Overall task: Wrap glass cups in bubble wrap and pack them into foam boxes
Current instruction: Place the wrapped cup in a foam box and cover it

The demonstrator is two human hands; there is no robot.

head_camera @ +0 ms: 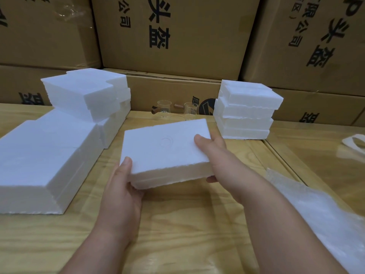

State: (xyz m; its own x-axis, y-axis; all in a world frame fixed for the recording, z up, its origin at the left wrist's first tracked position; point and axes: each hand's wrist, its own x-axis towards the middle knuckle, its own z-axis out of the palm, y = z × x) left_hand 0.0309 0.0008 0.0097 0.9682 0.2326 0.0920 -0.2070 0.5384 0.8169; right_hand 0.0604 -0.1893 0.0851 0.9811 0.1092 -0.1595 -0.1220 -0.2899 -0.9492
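Observation:
A closed white foam box is lifted above the middle of the wooden table, held tilted between both hands. My left hand grips its near left corner, thumb on the lid and fingers under it. My right hand grips its right side, thumb on top. Two small glass cups with brown wooden handles stand at the back of the table, partly hidden behind the box. A sheet of bubble wrap lies at the right.
Stacks of white foam boxes stand at the left, the back left and the back right. Large cardboard cartons wall off the back. A white scrap lies at the far right edge.

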